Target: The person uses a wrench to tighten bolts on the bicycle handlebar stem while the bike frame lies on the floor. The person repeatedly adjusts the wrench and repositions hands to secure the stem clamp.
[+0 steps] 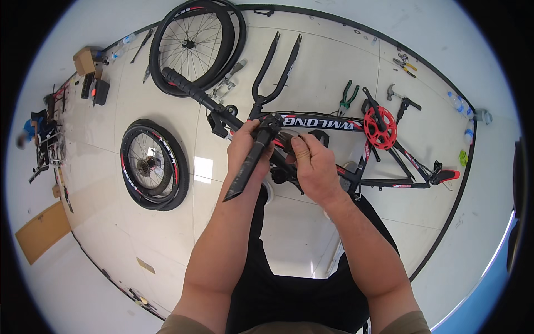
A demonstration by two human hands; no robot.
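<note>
L fingers (249, 127) part-hidden behind blk tube (250, 164), sleeves (189, 324) cut off @ btm

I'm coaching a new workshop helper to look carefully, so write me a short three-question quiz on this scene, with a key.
1. True or false: a wheel is mounted in the fork.
2. Which of the person's hands is nearer the ribbed handlebar grip?
3. Fill the gap: in the picture, the hammer lies to the ___ of the green-handled pliers.

Key:
1. False; the fork is bare between its legs.
2. The left hand.
3. Right.
</note>
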